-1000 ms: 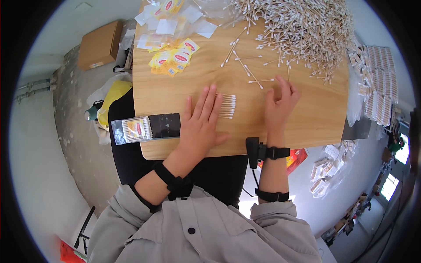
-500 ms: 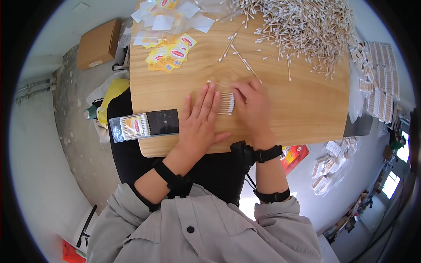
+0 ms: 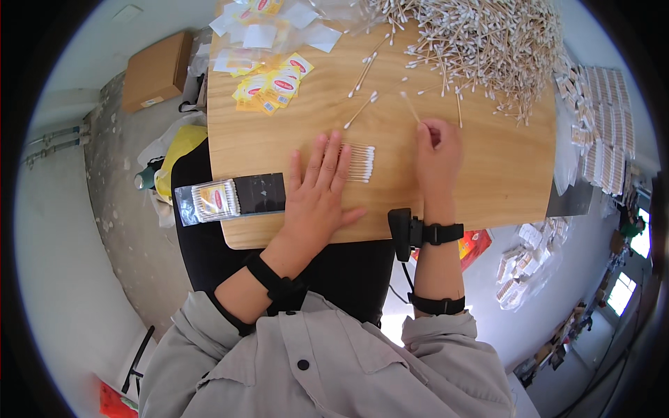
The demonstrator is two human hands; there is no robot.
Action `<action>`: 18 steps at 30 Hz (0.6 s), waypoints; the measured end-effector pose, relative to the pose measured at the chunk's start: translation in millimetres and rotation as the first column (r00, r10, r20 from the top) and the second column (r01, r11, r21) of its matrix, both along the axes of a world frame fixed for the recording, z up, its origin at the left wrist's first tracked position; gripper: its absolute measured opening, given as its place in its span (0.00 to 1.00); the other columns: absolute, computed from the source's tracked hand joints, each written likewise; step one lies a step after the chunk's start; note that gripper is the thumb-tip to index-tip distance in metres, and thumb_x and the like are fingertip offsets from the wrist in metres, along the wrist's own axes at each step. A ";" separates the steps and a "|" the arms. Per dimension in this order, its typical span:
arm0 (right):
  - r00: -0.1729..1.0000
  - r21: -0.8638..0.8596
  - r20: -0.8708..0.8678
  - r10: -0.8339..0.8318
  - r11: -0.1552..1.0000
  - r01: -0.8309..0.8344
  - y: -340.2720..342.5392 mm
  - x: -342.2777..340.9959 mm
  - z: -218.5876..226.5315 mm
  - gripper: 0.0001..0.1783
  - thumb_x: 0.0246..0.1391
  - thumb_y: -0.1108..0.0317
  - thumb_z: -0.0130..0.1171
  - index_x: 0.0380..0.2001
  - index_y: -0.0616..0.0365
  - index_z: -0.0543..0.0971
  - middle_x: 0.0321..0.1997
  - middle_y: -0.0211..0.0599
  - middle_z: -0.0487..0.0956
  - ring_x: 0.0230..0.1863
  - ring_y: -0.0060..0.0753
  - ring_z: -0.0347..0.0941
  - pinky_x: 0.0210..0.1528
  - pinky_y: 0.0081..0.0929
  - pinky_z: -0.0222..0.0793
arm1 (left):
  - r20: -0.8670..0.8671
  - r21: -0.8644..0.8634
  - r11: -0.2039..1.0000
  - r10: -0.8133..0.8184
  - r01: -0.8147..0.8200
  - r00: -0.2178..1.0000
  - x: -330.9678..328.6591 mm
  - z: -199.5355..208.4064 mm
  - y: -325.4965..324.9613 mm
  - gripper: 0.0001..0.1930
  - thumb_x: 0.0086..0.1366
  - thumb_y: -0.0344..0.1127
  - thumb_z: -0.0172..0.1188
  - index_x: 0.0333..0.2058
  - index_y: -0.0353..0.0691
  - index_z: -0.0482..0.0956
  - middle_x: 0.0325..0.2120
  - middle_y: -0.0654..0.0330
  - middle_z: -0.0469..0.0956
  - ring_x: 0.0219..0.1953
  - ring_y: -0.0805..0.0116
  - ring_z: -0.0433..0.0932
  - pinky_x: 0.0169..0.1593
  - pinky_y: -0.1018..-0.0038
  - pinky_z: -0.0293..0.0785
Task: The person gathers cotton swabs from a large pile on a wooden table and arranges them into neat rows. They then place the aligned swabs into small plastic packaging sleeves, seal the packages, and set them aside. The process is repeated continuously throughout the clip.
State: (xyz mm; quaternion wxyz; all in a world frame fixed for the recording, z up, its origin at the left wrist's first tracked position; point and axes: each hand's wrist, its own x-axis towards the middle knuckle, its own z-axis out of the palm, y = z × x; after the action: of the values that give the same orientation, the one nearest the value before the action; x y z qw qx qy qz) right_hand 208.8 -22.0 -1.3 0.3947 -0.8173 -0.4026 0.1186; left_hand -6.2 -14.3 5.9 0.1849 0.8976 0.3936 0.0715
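Note:
My left hand [image 3: 317, 191] lies flat on the wooden table with its fingers stretched out. Beneath its fingers, a neat row of cotton swabs [image 3: 362, 164] pokes out to the right, white tips level. My right hand [image 3: 440, 150] is closed in a pinch to the right of that row. A single cotton swab [image 3: 410, 106], blurred by motion, sticks up and left from its fingertips. Loose swabs [image 3: 359, 111] lie just beyond my left fingers. Left of my left hand, a clear packet of swabs [image 3: 214, 200] with a yellow label rests on a black strip [image 3: 259, 194].
A big heap of loose swabs [image 3: 488, 49] covers the table's far right. Yellow and white cards [image 3: 279, 85] lie at the far left near clear plastic bags. Bundled swabs [image 3: 605, 132] are stacked beyond the right edge. A cardboard box [image 3: 157, 71] stands on the floor at left.
My right hand has moved right, away from the row, and now pinches a swab angled up. Loose swabs beyond the row have shifted. My left hand has stayed in place.

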 end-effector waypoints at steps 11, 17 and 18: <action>0.883 -0.040 0.029 0.468 0.883 -0.467 2.7 -36.2 9.5 0.08 0.52 0.75 0.59 0.36 0.53 0.81 0.33 0.38 0.75 0.35 0.43 0.73 0.39 0.37 0.70 | 0.026 -0.002 1.000 0.018 -0.017 0.999 -0.3 0.3 -0.6 0.58 0.44 0.60 0.71 0.68 0.37 0.53 0.71 0.47 0.47 0.73 0.52 0.46 0.70 0.47 0.43; 0.934 0.226 -0.106 0.342 0.923 -0.312 -5.9 -55.5 -2.7 0.10 0.60 0.74 0.52 0.43 0.61 0.78 0.46 0.44 0.72 0.50 0.43 0.71 0.51 0.34 0.69 | 0.030 0.017 1.000 0.015 -0.015 0.999 -0.1 -1.1 0.2 0.56 0.44 0.59 0.71 0.67 0.37 0.55 0.70 0.47 0.49 0.73 0.52 0.48 0.71 0.52 0.44; 0.930 0.298 -0.201 0.308 0.924 -0.241 -6.3 -65.7 -12.2 0.11 0.62 0.73 0.50 0.45 0.63 0.77 0.49 0.45 0.71 0.52 0.43 0.70 0.53 0.33 0.68 | 0.045 0.021 1.000 0.011 -0.012 0.999 0.5 -2.4 0.4 0.56 0.43 0.58 0.71 0.67 0.37 0.56 0.70 0.47 0.50 0.73 0.52 0.48 0.71 0.53 0.44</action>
State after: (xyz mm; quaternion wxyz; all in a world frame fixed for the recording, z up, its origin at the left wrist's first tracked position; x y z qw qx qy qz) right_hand 143.1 -28.2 -13.5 0.5273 -0.6706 -0.4747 0.2168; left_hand -5.7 -13.9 3.6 0.1840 0.8953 0.3940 0.0970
